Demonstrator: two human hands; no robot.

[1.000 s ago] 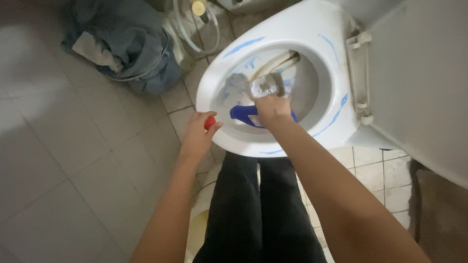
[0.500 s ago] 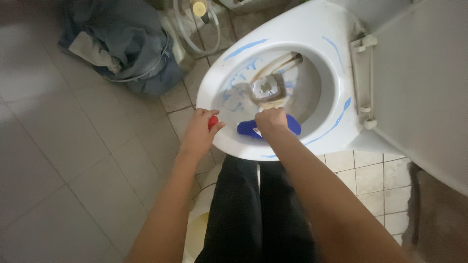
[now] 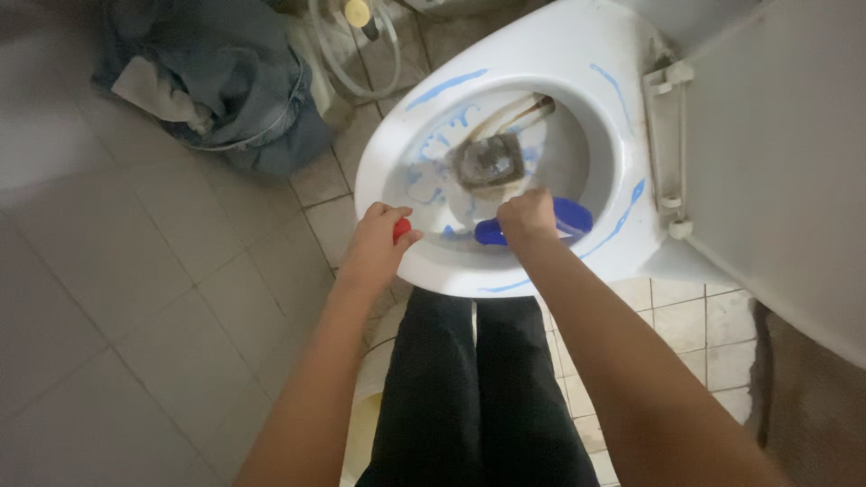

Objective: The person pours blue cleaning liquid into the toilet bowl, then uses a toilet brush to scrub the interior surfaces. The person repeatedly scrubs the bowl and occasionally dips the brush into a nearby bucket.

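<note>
Since the earlier frames, the right hand (image 3: pixel 528 218) and its blue bottle (image 3: pixel 541 225) have shifted rightward along the near inner wall of the toilet bowl (image 3: pixel 577 54), from near the bowl's middle line toward its right side; the left hand (image 3: pixel 377 242) remains at the near-left rim.

Right hand: closed around the bottle's middle, knuckles up, held inside the bowl opening above the near wall. The bottle lies with its long axis roughly left to right, slightly tilted, one blue end showing left of the fist and the broader end right of it. Which end carries the nozzle cannot be told.

Left hand: fingers curled about a small red cap (image 3: pixel 401 229), pinched against the outer edge of the near-left rim.

Edges: the white rim carries blue streaks on its far-left, far-right and right portions, and blue runs mark the inner left wall. Dark water sits at the bowl's centre, with brown staining on the far wall. The raised seat and lid (image 3: pixel 776 162) stand to the right, hinges at the rim's right edge.

Room: grey floor tiles (image 3: pixel 135 298) lie open to the left. A heap of blue-grey cloth (image 3: pixel 216 81) and a coiled hose (image 3: pixel 361 45) sit far left. The person's dark trouser legs (image 3: pixel 478 388) stand at the near rim.
</note>
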